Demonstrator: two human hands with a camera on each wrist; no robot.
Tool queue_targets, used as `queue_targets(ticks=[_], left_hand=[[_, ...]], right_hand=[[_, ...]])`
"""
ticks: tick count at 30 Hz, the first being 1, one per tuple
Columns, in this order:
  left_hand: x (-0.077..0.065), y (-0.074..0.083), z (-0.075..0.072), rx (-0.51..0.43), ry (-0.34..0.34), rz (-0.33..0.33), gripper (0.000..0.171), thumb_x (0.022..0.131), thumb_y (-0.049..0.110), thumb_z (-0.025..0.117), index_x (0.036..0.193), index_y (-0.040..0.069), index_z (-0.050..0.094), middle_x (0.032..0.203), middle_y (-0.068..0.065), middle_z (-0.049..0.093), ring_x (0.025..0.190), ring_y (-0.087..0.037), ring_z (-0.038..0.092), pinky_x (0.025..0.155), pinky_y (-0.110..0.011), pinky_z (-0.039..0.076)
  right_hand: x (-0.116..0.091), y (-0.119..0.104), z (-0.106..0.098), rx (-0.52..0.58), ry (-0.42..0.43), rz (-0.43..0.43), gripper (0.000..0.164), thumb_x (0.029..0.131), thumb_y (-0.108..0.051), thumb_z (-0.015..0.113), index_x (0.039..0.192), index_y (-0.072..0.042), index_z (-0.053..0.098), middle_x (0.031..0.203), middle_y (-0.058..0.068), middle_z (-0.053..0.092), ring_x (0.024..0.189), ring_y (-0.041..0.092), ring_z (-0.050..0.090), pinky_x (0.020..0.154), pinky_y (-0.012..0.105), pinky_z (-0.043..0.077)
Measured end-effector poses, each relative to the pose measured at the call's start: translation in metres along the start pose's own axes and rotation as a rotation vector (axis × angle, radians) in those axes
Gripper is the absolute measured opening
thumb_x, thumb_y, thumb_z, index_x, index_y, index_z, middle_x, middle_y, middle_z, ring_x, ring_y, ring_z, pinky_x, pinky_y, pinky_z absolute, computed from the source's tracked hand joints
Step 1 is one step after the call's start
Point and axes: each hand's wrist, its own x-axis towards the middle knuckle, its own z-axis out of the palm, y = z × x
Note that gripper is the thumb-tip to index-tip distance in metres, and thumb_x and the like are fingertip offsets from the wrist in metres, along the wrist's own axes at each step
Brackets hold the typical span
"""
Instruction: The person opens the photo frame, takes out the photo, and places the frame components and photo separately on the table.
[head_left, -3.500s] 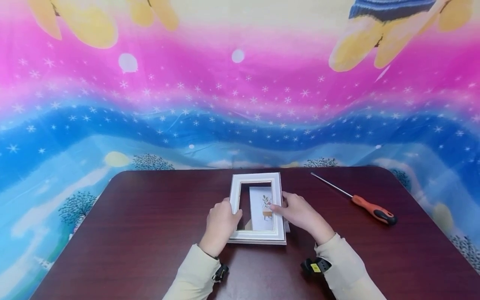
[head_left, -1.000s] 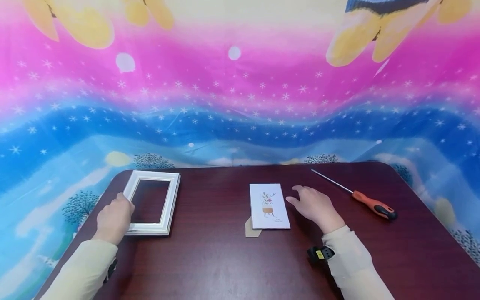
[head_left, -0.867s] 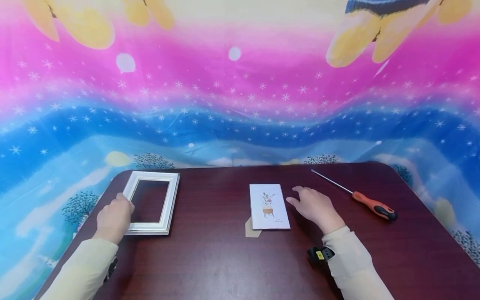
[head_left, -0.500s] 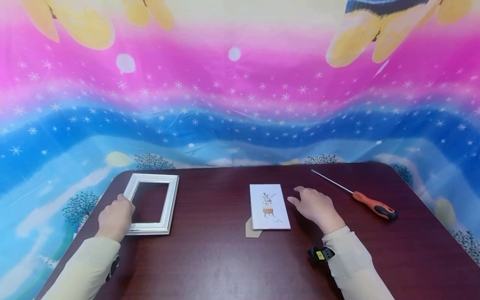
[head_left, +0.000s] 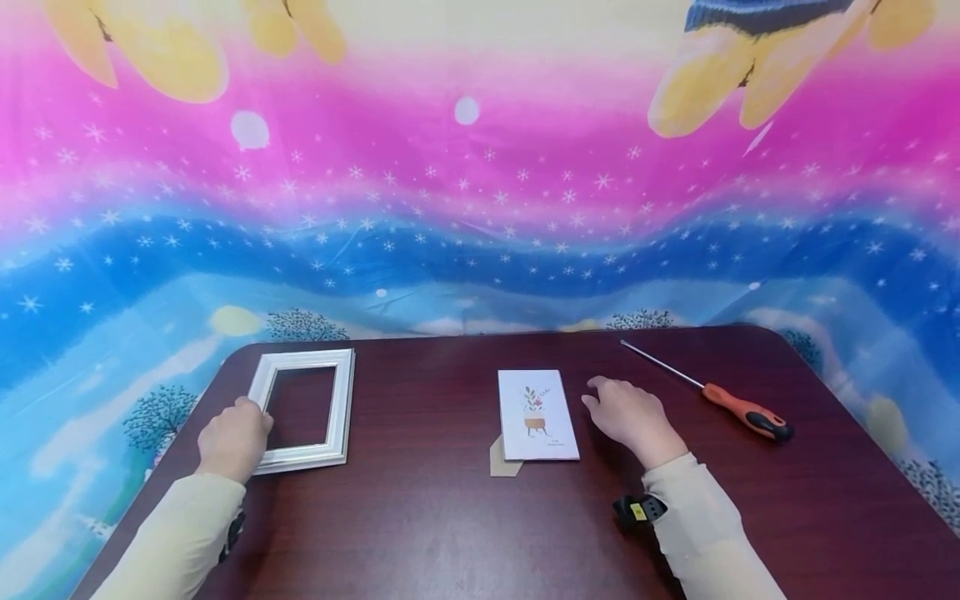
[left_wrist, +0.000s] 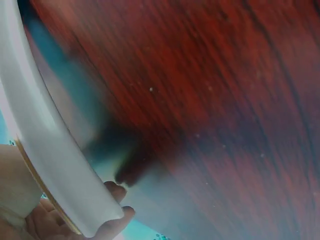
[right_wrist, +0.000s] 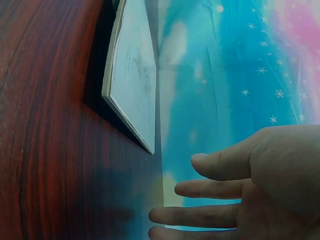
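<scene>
My left hand grips the left side of a white picture frame at the table's left. Its middle is open and shows the dark tabletop. In the left wrist view, the fingers curl round the end of a white frame bar. A white card printed with a potted plant lies mid-table on a backing board with a tan stand leg poking out at lower left. My right hand hovers just right of the card, holding nothing; the right wrist view shows its fingers extended, apart from the card.
An orange and black screwdriver lies at the right, its shaft pointing to the far edge. The dark red-brown table has rounded far corners. A colourful printed cloth hangs behind and beside it.
Earlier both hands were on the frame over the card. My left hand has since carried it left, uncovering the card. The right hand has let go and drifted slightly right.
</scene>
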Motion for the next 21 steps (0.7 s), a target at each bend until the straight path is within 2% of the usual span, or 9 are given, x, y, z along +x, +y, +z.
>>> queue_targets(ticks=[8, 12, 15, 18, 21], left_hand=[[0.000, -0.007, 0.005, 0.029, -0.055, -0.056, 0.041, 0.095, 0.018, 0.064, 0.099, -0.021, 0.053, 0.084, -0.029, 0.052, 0.078, -0.049, 0.058, 0.063, -0.061, 0.050], [0.000, -0.009, 0.008, 0.025, -0.060, -0.069, 0.043, 0.096, 0.021, 0.064, 0.101, -0.021, 0.053, 0.086, -0.029, 0.050, 0.081, -0.048, 0.057, 0.065, -0.062, 0.049], [0.001, -0.007, 0.009, 0.029, -0.075, -0.092, 0.048, 0.097, 0.024, 0.061, 0.105, -0.022, 0.051, 0.092, -0.032, 0.050, 0.087, -0.050, 0.056, 0.069, -0.063, 0.049], [0.001, -0.004, 0.010, 0.025, -0.094, -0.123, 0.054, 0.099, 0.025, 0.056, 0.116, -0.024, 0.045, 0.104, -0.038, 0.049, 0.098, -0.055, 0.052, 0.075, -0.065, 0.047], [-0.001, 0.000, 0.012, 0.025, -0.070, -0.123, 0.060, 0.098, 0.024, 0.055, 0.126, -0.026, 0.037, 0.114, -0.043, 0.045, 0.105, -0.058, 0.048, 0.082, -0.067, 0.044]], right_hand=[[0.001, 0.000, 0.001, -0.008, 0.006, -0.010, 0.043, 0.100, -0.024, 0.057, 0.134, 0.003, 0.057, 0.128, 0.026, 0.060, 0.112, 0.043, 0.059, 0.086, 0.060, 0.049], [0.001, 0.001, 0.002, -0.010, 0.003, -0.011, 0.043, 0.101, -0.024, 0.056, 0.134, 0.003, 0.057, 0.129, 0.027, 0.060, 0.113, 0.044, 0.059, 0.087, 0.060, 0.049], [0.001, 0.001, 0.002, -0.008, -0.004, -0.010, 0.044, 0.101, -0.024, 0.056, 0.135, 0.003, 0.056, 0.129, 0.027, 0.059, 0.113, 0.044, 0.059, 0.088, 0.060, 0.048], [0.002, 0.000, 0.001, -0.009, -0.002, -0.015, 0.043, 0.101, -0.024, 0.056, 0.135, 0.003, 0.056, 0.130, 0.026, 0.059, 0.114, 0.044, 0.059, 0.087, 0.060, 0.048], [0.002, -0.001, 0.002, -0.001, 0.011, -0.028, 0.042, 0.101, -0.023, 0.056, 0.135, 0.002, 0.057, 0.128, 0.026, 0.061, 0.110, 0.042, 0.061, 0.085, 0.059, 0.049]])
